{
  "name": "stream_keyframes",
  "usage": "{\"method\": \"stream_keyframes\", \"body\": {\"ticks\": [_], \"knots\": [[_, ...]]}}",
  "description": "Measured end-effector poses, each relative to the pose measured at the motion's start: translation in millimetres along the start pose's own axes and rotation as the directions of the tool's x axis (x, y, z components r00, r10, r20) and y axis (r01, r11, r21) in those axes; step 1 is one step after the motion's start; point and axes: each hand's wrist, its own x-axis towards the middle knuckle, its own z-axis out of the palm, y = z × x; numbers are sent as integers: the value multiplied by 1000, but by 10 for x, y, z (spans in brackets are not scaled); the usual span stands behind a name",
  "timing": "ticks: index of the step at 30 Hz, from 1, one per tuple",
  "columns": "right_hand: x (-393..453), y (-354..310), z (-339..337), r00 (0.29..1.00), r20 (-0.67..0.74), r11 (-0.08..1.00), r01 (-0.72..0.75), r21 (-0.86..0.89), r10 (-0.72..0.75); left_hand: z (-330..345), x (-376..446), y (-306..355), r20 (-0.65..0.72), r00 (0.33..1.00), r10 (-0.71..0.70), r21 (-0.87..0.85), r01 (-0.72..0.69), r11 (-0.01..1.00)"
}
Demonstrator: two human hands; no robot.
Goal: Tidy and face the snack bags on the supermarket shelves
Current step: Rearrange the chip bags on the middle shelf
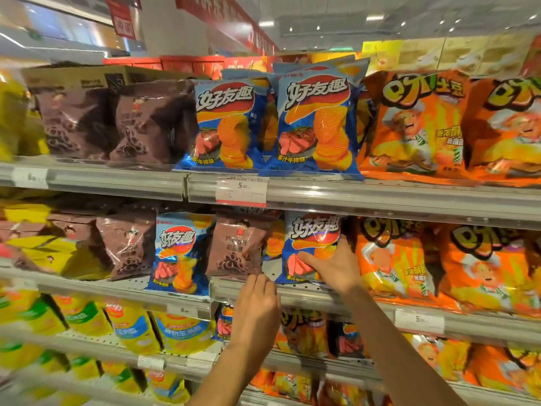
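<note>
At about five o'clock from the frame's centre, on the second shelf down, your right hand (330,266) grips a blue chip bag (311,238): the thumb lies across the bag's front pointing toward nine o'clock, and the other fingers wrap round its right edge, so you cannot see how they sit behind it. That bag stands upright, facing you, its bottom edge at the shelf's front rail (292,293).

Just toward seven o'clock of that hand, your left hand (257,303) reaches up to the same rail. Its fingers are loosely curled and close together, their tips at the rail's top edge, right below a brown snack bag (237,250); whether they touch that bag you cannot tell.

The brown bag stands just at nine o'clock of the blue one you hold, with a narrow gap of bare shelf between their bases. Farther toward nine o'clock, a second blue chip bag (178,253) hangs forward over the rail, tilted, and another brown bag (128,247) leans beside it.

At three o'clock of your right hand, orange snack bags (392,259) fill the row, the nearest one just beside your wrist.

On the shelf above, at twelve o'clock, two blue bags (316,124) stand side by side facing front, over a white price tag (241,190).
</note>
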Motion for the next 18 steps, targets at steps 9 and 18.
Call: {"method": "stream_keyframes", "body": {"ticks": [9,18], "knots": [[-44,157,12,997,78,999,-17,35,14,-65,1,69,-18,994,-108,-81,107,991],[-61,158,-4,998,61,1000,-20,-6,21,-35,2,87,-69,991,-115,-62,110,992]]}}
